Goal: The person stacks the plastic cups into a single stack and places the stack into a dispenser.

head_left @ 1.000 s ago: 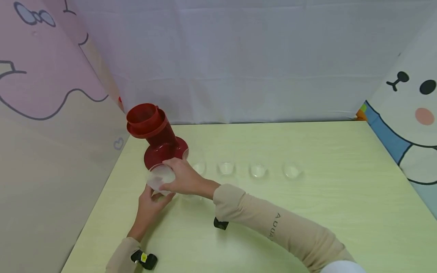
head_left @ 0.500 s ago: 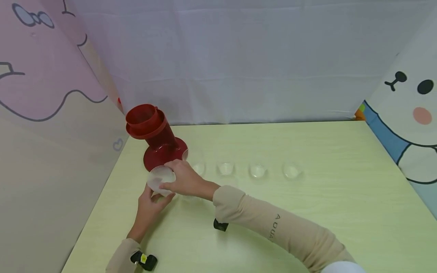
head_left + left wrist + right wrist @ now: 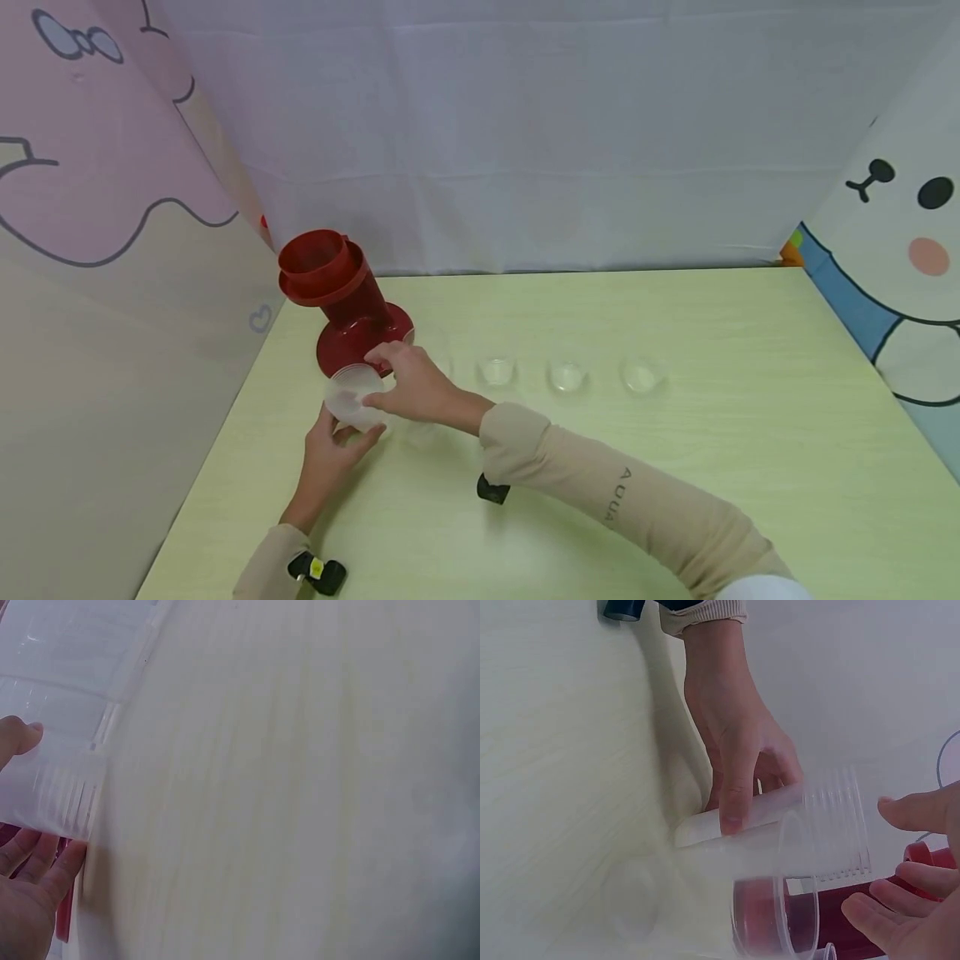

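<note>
Two hands meet at a stack of clear plastic cups, near the left edge of the table.
Nearest me, the left hand [image 3: 333, 458] grips the tilted stack of cups [image 3: 351, 400], thumb on one side and fingers on the other. Just beyond, at the stack's rims, the right hand [image 3: 420, 387] has thumb and fingers spread well apart, holding nothing; a loose clear cup [image 3: 422, 433] stands just beside it on the table [image 3: 675, 500]. Behind them rises a red stand [image 3: 356, 312], with a row of clear cups [image 3: 567, 377] to its right; a white cloth [image 3: 525, 142] hangs at the back.
</note>
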`<act>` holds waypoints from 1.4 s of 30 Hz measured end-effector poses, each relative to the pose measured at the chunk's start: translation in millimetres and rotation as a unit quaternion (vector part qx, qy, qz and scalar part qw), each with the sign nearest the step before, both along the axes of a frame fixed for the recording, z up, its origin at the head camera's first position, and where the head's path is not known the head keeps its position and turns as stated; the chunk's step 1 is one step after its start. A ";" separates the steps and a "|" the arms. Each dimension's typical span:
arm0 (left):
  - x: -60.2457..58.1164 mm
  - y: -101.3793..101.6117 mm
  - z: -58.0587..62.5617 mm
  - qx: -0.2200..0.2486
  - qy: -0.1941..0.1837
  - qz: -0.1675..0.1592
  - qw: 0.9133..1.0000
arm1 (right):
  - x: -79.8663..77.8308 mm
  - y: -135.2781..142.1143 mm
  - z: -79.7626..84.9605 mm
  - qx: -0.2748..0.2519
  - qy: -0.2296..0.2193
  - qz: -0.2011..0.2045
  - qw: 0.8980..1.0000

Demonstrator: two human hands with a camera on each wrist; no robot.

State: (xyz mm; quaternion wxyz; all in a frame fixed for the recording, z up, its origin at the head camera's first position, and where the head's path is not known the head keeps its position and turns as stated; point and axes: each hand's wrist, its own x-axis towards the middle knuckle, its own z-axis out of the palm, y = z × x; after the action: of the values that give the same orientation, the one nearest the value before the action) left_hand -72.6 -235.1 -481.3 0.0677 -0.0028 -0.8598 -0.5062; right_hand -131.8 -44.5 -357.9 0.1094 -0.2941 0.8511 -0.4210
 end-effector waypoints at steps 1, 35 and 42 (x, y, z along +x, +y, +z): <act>0.1 0.2 0.1 -0.002 0.000 0.002 1.000 | -0.3 1.2 0.8 -0.003 0.000 0.000 1.000; 1.1 0.9 -2.3 -0.001 -0.003 0.013 1.000 | 12.9 57.0 11.9 -0.106 0.021 0.014 0.994; 0.7 1.1 -2.3 -0.001 0.000 0.013 1.000 | 14.2 66.5 8.5 -0.111 0.026 0.015 0.993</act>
State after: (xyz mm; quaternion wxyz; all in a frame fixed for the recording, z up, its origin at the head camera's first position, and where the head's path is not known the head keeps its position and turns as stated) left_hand -71.9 -234.0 -483.6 0.0743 0.0085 -0.8605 -0.5040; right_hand -117.6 21.9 -349.5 0.0599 -0.3278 0.7970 -0.5037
